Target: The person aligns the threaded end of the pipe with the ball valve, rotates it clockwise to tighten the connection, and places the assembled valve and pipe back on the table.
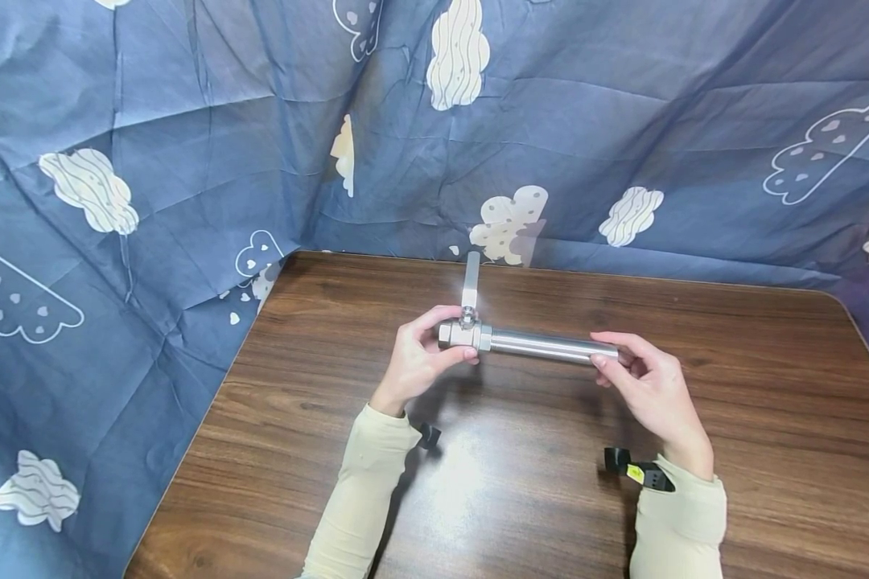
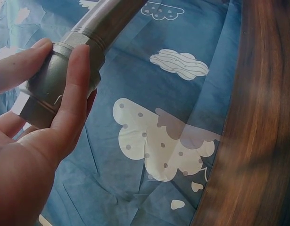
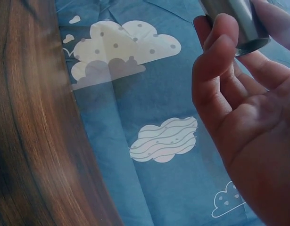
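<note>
A silver ball valve (image 1: 460, 334) is joined to a straight metal pipe (image 1: 550, 346), and both hands hold the assembly above the table. With thumb and fingers, my left hand (image 1: 418, 358) grips the valve body at its hex end, as the left wrist view also shows. The valve's flat lever handle (image 1: 471, 277) points away toward the back of the table. At the other end, my right hand (image 1: 652, 386) pinches the pipe near its plain tip. In the right wrist view the pipe's end (image 3: 251, 42) sits between the thumb and curled fingers.
Below the hands is a wooden table (image 1: 275, 450) with a brown grain. A blue cloth (image 1: 210, 201) printed with clouds hangs behind it and along its left side. Each wrist wears a small black camera, such as the right one (image 1: 655, 476).
</note>
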The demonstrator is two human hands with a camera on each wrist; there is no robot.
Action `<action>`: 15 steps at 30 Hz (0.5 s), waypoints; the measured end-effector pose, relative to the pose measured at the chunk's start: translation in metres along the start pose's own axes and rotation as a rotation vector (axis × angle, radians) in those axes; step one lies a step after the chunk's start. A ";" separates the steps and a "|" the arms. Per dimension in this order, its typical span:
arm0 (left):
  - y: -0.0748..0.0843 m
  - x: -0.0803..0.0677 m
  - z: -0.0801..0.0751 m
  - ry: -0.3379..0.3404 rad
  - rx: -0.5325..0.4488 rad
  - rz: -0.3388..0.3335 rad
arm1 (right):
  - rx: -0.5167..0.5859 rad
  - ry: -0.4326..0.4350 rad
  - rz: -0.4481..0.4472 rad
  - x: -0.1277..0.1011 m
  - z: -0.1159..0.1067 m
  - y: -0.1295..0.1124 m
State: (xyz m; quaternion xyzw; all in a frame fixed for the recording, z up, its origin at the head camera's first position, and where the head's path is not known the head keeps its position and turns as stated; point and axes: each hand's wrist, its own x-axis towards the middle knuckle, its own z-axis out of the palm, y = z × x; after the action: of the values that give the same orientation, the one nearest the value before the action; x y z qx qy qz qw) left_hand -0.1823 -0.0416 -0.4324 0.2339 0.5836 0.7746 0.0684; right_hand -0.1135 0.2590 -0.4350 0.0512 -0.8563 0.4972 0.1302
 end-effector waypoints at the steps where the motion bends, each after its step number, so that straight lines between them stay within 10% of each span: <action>1: 0.000 0.000 0.000 0.000 0.001 -0.003 | -0.002 0.001 0.001 0.000 0.000 0.000; 15: 0.001 0.000 0.001 -0.002 -0.005 -0.013 | 0.007 0.052 0.015 0.003 0.002 0.000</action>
State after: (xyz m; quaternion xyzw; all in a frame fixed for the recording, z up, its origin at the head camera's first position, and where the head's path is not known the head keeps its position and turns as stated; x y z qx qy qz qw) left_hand -0.1818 -0.0405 -0.4311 0.2307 0.5830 0.7754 0.0749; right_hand -0.1166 0.2576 -0.4356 0.0321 -0.8512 0.5023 0.1485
